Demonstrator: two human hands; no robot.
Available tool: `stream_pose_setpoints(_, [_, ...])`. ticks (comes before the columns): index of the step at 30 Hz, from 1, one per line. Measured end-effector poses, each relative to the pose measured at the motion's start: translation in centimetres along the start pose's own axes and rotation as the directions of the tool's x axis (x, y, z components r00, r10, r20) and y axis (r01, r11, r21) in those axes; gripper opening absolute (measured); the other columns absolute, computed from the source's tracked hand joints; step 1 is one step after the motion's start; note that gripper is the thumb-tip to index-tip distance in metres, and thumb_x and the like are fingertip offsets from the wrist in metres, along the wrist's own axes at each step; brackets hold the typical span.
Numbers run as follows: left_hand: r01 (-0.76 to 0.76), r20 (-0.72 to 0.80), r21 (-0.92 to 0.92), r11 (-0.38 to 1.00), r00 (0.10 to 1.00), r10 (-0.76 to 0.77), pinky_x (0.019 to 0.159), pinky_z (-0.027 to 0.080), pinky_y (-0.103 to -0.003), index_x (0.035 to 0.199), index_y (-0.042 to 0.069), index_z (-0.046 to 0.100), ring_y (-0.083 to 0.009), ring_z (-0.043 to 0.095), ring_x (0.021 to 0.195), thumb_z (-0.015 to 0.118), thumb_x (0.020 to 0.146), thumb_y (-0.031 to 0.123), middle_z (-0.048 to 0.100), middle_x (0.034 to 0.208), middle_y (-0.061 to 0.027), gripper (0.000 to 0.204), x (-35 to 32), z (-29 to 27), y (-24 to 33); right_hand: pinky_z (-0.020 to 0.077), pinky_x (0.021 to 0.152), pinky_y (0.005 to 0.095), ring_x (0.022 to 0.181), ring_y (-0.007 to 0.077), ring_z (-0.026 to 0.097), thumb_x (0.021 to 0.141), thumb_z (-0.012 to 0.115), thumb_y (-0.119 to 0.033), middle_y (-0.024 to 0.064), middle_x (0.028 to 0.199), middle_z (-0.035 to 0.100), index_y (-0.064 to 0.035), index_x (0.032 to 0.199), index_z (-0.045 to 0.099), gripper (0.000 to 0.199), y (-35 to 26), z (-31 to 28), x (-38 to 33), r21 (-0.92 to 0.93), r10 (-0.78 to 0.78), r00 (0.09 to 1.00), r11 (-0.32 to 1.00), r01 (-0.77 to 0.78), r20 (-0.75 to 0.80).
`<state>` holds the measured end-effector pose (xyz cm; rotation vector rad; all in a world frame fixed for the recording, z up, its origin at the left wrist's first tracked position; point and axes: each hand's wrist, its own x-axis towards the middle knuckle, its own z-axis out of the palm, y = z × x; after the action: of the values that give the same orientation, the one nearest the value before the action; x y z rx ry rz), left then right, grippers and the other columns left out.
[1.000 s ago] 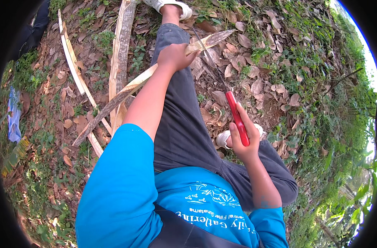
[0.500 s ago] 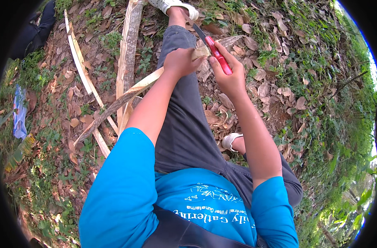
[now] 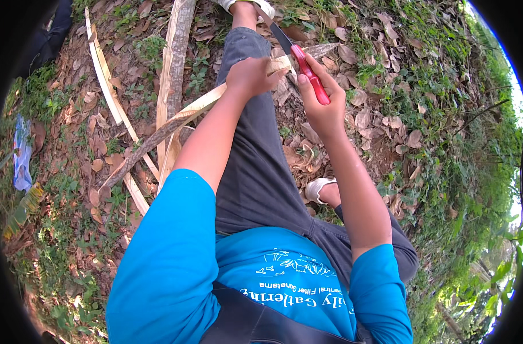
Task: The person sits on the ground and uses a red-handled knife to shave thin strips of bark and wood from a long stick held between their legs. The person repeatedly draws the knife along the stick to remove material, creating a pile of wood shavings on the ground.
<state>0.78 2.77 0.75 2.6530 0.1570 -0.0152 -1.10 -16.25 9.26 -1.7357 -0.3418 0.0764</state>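
My left hand (image 3: pixel 249 78) is closed around the upper end of a long wooden strip (image 3: pixel 201 104). Pale bare wood shows near the hand, while brown bark covers the lower end, which slants down to the left under my forearm. In my right hand (image 3: pixel 324 112) is a knife (image 3: pixel 310 74), gripped by its red handle with the thumb along its side. Its dark blade points up and left toward my outstretched foot, just beyond the strip's pale tip. The two hands are close together above my extended leg.
Left of my leg lie a bark-covered length of wood (image 3: pixel 181 54) and several pale split strips (image 3: pixel 107 89). A blue plastic bag (image 3: pixel 22 157) and a dark bundle (image 3: pixel 49 43) are at the far left. Dry leaves and green plants cover the ground around my legs.
The knife and my right hand have shifted slightly to the right. My left hand still grips the strip and has moved only a little; the whole view has shifted slightly.
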Motion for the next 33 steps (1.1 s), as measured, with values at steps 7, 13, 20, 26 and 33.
stream_pose_setpoints(7, [0.028, 0.053, 0.0, 1.0, 0.998, -0.028, 0.085, 0.058, -0.052, 0.105, 0.007, 0.075, -0.0406, 0.074, 0.098, 0.06, 0.092, 0.071, 0.077, 0.097, -0.0205, 0.067, 0.2, -0.2, 0.2, 0.0519, 0.08, 0.0233, 0.086, 0.0056, 0.062, 0.099, 0.07, -0.012, 0.0064, 0.108, 0.075, -0.0076, 0.145, 0.064, 0.046, 0.1, -0.7, -0.5, -0.054, 0.046, 0.998, 0.998, -0.044, 0.038])
stream_pose_setpoints(13, [0.055, 0.113, 0.005, 0.998, 0.992, -0.055, 0.087, 0.058, -0.052, 0.111, 0.008, 0.075, -0.0403, 0.073, 0.101, 0.054, 0.092, 0.076, 0.077, 0.101, -0.0205, 0.074, 1.0, -0.3, -0.3, 0.0527, 0.086, 0.0285, 0.092, 0.0112, 0.066, 0.1, 0.068, -0.01, 0.0133, 0.115, 0.074, -0.0055, 0.15, 0.057, 0.052, -4.5, -4.3, -7.1, -0.202, 0.135, 0.988, 0.972, -0.118, 0.07])
stream_pose_setpoints(20, [0.071, 0.133, 0.073, 0.995, 0.988, -0.08, 0.088, 0.059, -0.05, 0.115, 0.013, 0.076, -0.0357, 0.075, 0.102, 0.052, 0.094, 0.074, 0.078, 0.104, -0.0166, 0.068, 0.9, -0.4, 0.1, 0.0526, 0.088, 0.0265, 0.096, 0.0117, 0.069, 0.098, 0.068, -0.006, 0.0172, 0.124, 0.074, -0.0018, 0.151, 0.055, 0.055, -8.9, -11.1, -16.2, -0.375, 0.075, 0.991, 0.927, -0.027, 0.112])
stream_pose_setpoints(26, [0.033, 0.121, 0.043, 0.999, 0.992, -0.038, 0.085, 0.059, -0.051, 0.113, 0.012, 0.076, -0.0375, 0.075, 0.098, 0.054, 0.093, 0.073, 0.078, 0.098, -0.0172, 0.068, 0.5, 0.4, -0.2, 0.0526, 0.092, 0.0288, 0.106, 0.0139, 0.07, 0.098, 0.069, -0.007, 0.0188, 0.123, 0.075, -0.0046, 0.149, 0.058, 0.053, -5.1, -5.9, -9.5, -0.26, 0.101, 0.992, 0.962, -0.078, 0.074])
stream_pose_setpoints(33, [0.004, 0.068, 0.007, 1.0, 0.998, -0.005, 0.083, 0.06, -0.051, 0.109, 0.014, 0.077, -0.0387, 0.075, 0.093, 0.057, 0.092, 0.072, 0.078, 0.093, -0.0159, 0.063, 0.6, -0.1, -0.4, 0.0529, 0.09, 0.0282, 0.101, 0.0117, 0.069, 0.099, 0.07, -0.013, 0.0159, 0.118, 0.076, -0.009, 0.148, 0.06, 0.05, -1.4, 0.0, 0.4, -0.152, 0.135, 0.987, 0.981, -0.121, 0.083])
